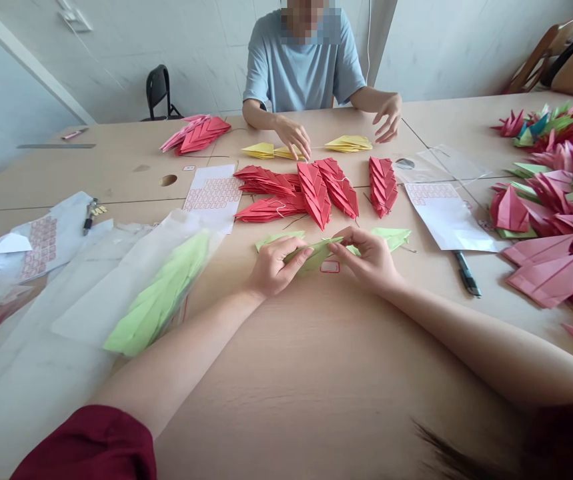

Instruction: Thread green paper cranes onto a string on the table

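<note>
My left hand [277,267] and my right hand [366,259] meet over a light green folded paper piece [316,255]. Both hands pinch it, thumbs on the near side. Part of the piece is hidden behind my fingers. More green folded paper [391,237] lies just beyond my right hand, and another green bit [279,237] shows behind my left. A small red-framed sticker [329,267] sits on the table under the piece. Directly ahead are several bundles of red folded paper [314,195], with loose string ends among them.
Opposite sits a person in a blue shirt [299,73], one hand [292,135] at yellow folded paper [349,143]. Plastic bags, one holding green folded paper [161,293], cover the left side. A pen [467,275], a sticker sheet [449,217] and a colourful paper heap [561,193] are at right.
</note>
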Motion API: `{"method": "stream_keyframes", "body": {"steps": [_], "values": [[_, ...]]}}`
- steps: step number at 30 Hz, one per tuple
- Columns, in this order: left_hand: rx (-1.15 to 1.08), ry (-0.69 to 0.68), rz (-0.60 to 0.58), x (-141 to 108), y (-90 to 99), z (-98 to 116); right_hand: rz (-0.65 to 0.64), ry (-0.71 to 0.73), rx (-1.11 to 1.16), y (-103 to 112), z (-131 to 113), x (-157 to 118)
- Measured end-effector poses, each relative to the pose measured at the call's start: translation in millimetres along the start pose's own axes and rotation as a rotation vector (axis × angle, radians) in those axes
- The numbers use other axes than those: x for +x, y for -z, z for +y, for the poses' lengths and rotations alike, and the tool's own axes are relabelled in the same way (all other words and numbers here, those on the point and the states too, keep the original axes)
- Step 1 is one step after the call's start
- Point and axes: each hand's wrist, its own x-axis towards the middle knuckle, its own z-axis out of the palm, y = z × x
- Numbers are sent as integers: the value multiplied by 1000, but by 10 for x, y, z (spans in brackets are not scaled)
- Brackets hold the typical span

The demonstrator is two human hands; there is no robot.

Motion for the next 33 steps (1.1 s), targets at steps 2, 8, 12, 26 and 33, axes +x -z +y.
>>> {"method": "stream_keyframes", "body": {"steps": [2, 8, 12, 26, 33], "values": [[-38, 40, -26, -2, 3, 50, -47, -67, 73, -21, -4, -11], [-119, 82, -79, -4, 5, 115, -108, -192, 278, -88, -8, -57], [-188, 124, -121, -24, -26, 140, -116, -158, 157, -99, -47, -74], [-162, 128, -92, -5, -36, 139, -31, -209, 281, -69, -68, -50], [-110, 95, -44, -17, -37, 136, -102, -130, 186, -35, -140, -59]]}}
